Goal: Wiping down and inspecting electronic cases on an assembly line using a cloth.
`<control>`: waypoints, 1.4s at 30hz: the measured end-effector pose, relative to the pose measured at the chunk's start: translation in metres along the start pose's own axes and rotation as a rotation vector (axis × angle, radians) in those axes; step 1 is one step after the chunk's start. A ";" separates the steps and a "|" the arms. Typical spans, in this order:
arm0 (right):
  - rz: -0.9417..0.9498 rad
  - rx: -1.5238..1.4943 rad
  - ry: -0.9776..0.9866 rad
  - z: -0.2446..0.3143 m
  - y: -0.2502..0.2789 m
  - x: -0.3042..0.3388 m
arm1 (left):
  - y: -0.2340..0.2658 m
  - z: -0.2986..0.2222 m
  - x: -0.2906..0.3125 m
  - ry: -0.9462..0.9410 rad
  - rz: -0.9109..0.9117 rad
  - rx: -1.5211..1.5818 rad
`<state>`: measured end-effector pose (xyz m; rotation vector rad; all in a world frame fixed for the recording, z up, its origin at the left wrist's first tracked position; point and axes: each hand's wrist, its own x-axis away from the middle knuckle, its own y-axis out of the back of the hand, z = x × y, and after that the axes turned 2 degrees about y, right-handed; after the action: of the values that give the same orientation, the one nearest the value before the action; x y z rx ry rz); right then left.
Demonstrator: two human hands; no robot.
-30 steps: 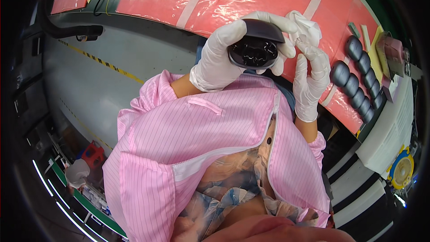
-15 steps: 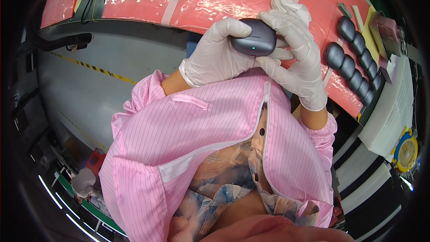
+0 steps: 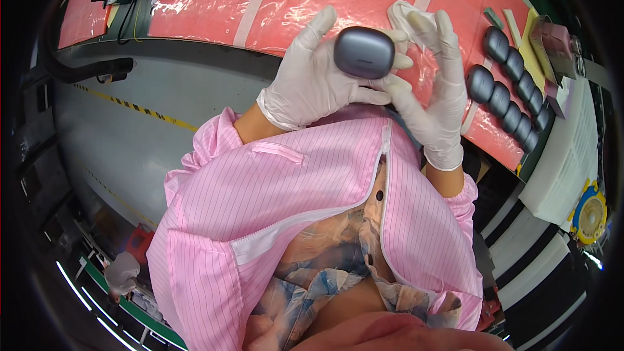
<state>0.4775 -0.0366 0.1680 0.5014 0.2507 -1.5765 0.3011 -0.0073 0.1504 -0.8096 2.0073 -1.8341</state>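
Earbud case (image 3: 364, 52), rounded, grey-violet and closed, sits high in the middle of the view, held up above the table (image 3: 214, 0). The left hand (image 3: 318, 81), in a white glove, is clamped on it: the thumb and lower fingers press its underside and right edge, while the forefinger stands straight up beside it. The right hand (image 3: 432, 84), also gloved, rises just beside the case with its fingers upright and slightly curled; a lower finger touches the left hand's fingertips below the case, and a white cloth (image 3: 404, 16) is pinched behind its upper fingers. Both forearms come out of pink striped sleeves (image 3: 273, 182) of a zipped smock.

Under the hands the table is covered with a shiny pink sheet crossed by pale tape strips (image 3: 257, 0). To the right, a row of dark cases (image 3: 513, 84) lies on that sheet; seven can be counted, lined up end to end in a slanting row. Past them sits a white tray (image 3: 565, 162) and a yellow round object (image 3: 590, 211). Left of the table runs a grey floor (image 3: 130, 136) with a striped yellow-black line.
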 end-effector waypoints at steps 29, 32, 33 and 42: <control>0.300 0.677 0.273 0.006 -0.001 -0.023 | -0.007 0.000 0.001 -0.678 -0.252 -1.555; 0.276 0.669 0.079 -0.008 0.002 -0.025 | -0.001 0.001 0.002 -0.744 -0.202 -1.632; 0.249 0.617 0.095 -0.011 0.001 -0.025 | 0.001 0.000 0.003 -0.736 -0.202 -1.615; 0.354 0.566 0.127 -0.001 0.013 -0.045 | -0.005 -0.004 -0.004 -0.565 -0.225 -1.288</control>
<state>0.4909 0.0033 0.1896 1.0275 -0.1936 -1.2551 0.3031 -0.0017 0.1548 -1.6348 2.5328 -0.0389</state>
